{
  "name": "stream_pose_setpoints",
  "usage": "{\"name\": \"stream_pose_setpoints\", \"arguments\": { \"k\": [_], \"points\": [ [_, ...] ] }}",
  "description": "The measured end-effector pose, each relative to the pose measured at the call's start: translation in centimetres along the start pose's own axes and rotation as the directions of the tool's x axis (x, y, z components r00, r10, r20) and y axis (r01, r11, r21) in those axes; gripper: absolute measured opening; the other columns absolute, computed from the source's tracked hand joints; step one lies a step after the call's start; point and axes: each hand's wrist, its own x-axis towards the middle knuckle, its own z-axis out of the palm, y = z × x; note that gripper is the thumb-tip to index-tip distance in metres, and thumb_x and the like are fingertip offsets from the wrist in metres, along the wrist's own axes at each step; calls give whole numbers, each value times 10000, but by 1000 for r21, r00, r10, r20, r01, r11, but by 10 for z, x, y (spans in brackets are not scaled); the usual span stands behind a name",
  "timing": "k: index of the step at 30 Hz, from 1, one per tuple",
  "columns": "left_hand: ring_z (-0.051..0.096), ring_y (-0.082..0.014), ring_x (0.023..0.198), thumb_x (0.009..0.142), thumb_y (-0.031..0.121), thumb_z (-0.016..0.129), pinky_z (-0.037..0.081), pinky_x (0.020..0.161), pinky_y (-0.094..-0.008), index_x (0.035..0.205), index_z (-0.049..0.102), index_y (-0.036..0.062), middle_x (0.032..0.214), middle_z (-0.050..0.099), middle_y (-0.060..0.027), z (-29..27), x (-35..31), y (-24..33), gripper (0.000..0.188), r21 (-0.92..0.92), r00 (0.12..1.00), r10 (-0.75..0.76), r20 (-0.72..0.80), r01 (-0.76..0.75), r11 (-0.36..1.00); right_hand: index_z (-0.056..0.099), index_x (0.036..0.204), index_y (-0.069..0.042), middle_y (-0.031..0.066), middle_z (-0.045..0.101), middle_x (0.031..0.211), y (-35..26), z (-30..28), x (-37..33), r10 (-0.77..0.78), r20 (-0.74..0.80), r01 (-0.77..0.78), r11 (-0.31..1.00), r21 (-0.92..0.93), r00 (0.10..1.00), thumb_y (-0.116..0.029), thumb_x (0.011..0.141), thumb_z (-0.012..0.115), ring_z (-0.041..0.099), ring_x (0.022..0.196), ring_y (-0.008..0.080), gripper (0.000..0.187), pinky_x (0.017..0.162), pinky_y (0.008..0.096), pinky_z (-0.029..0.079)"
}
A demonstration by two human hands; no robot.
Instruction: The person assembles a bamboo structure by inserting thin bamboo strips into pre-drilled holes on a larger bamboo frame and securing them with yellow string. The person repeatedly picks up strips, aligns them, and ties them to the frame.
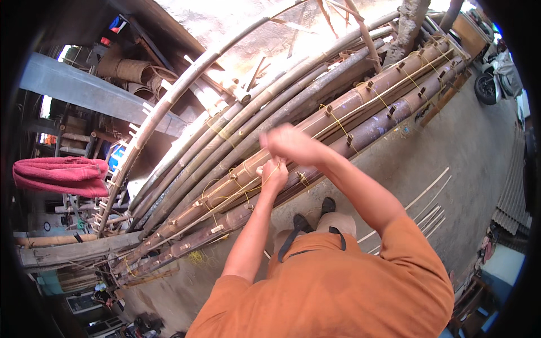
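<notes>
Two thick brown bamboo poles run diagonally in front of me, a farther pole (346, 102) and a nearer pole (369, 127). Short pegs stick out along both, and thin yellow cord (338, 120) ties them across at intervals. Between them lies a long pale bamboo strip (321, 131). Over the poles, my left hand (274, 176) is closed, with yellow cord at its fingers. Just above and beyond it is my right hand (288, 143), smeared by motion, so its fingers and anything in them cannot be made out.
Beyond lie several grey bamboo poles (270, 119) and a curved pole with pegs (169, 97). A red towel (59, 176) hangs at left. Loose bamboo strips (431, 219) lie on the floor at right. A tree trunk (407, 28) and a motorbike (499, 81) stand far right.
</notes>
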Motion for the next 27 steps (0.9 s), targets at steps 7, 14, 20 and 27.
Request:
{"name": "stream_pose_setpoints", "arguments": {
  "k": [7,14,20,27],
  "points": [
    [627,-118,663,1020,241,538,471,589,-278,1051,703,24,766,708,-80,-17,31,40,274,-546,990,70,-123,-126,828,607,694,27,264,598,685,72,104,-111,333,-7,-332,941,-61,943,-332,941,551,600,673,460,439,645,518,467],
    [699,-386,905,1003,328,545,527,801,-467,1126,682,29,993,707,-229,13,145,-56,351,-35,952,128,-277,-143,989,672,858,-19,190,675,822,64,151,-102,252,-13,-217,807,-549,968,-277,901,597,657,823,384,273,791,459,521],
    [651,-427,1003,1003,320,475,497,875,-517,1263,585,-44,1072,672,-268,-107,53,-83,461,-23,952,223,-210,-232,972,636,1187,-107,73,669,1073,51,267,-91,396,-67,-357,880,314,916,-259,932,625,649,983,245,297,879,395,511],
    [643,-425,1020,878,290,688,498,883,-519,1145,602,76,1062,688,-223,-97,-65,-159,353,109,974,170,149,-187,976,527,794,-106,41,564,763,28,293,3,498,-828,436,705,559,256,-179,1003,469,560,779,141,229,757,301,474]
  ]
}}
